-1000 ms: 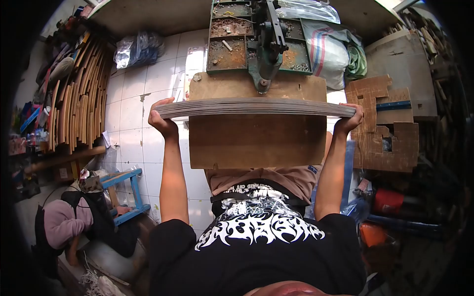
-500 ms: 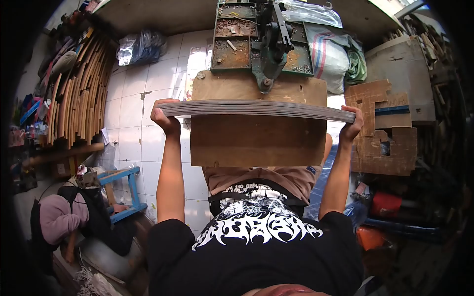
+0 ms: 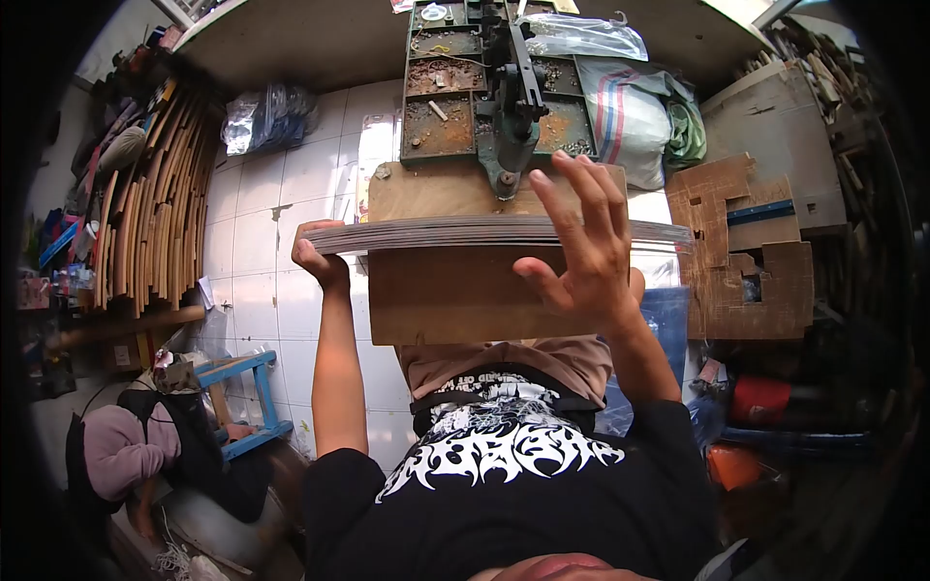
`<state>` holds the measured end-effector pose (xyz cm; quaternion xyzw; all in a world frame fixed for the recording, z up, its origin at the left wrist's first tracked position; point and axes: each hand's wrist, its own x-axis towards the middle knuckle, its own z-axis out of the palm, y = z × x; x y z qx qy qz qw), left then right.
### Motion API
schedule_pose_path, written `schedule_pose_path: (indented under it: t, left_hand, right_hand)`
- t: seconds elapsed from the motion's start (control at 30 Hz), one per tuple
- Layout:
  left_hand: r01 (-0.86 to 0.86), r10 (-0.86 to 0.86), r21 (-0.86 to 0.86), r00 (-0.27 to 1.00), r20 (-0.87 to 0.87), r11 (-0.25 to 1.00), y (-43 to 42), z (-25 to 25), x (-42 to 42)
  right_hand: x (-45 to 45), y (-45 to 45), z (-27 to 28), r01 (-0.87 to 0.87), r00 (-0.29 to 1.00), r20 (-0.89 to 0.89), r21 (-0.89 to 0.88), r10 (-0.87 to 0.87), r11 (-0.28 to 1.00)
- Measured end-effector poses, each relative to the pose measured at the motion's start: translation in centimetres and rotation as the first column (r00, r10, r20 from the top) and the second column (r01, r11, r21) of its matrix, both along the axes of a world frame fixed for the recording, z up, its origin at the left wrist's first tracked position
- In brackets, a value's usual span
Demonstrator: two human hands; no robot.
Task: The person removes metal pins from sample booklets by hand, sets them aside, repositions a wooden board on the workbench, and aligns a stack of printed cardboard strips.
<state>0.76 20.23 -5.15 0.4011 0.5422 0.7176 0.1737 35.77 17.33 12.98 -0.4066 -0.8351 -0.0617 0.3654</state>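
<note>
Head view: stack of thin sheets sat edge-on to the camera, running left to right across the brown board, on the wearer's side of the green metal machine. Both stack ends stuck out past the board. Whether its underside rested on the board, couldn't tell. Left hand was wrapped around the left end, thumb on the near side, fingers gripping the sheets. Right hand was off the right end: fingers spread, palm open, holding nothing, up in front of the stack right of centre. Contact there unclear. Compartment tray lay beyond, around the machine; sack to its right, cardboard pieces well right of the stack. My read on the step: steadying and squaring the stack, left-hand grip only. Next move, as I judged it, called for a level stack, left grip kept firm, right palm placed flat so the sheets didn't fan or slide.
</note>
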Motion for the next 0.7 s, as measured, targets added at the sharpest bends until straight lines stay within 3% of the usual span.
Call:
schedule_pose_path:
  t: [0.03, 0.13, 0.2, 0.7]
  left_hand:
    - [0.002, -0.001, 0.003, 1.000, -0.010, 1.000, -0.1, 0.2, 0.2]
    - [0.023, -0.023, 0.009, 1.000, -0.011, 1.000, -0.3, 0.1, 0.1]
    - [0.017, -0.017, -0.007, 1.000, -0.019, 1.000, -0.4, 0.3, 0.2]
    - [0.070, -0.072, 0.036, 0.996, 0.053, 0.997, -0.3, -1.3, -0.6]
  right_hand:
    - [-1.5, 0.2, 0.2, -0.008, 0.992, 0.129, -0.056, 0.015, 0.998]
    - [-3.6, 2.6, -4.8, -0.022, 0.978, 0.206, -0.044, 0.031, 0.999]
    - [-3.8, 3.4, -6.2, 0.066, 0.926, 0.351, -0.512, 0.139, 0.857]
    - [-3.4, 3.8, -8.3, 0.003, 0.936, 0.323, -0.400, 0.138, 0.917]
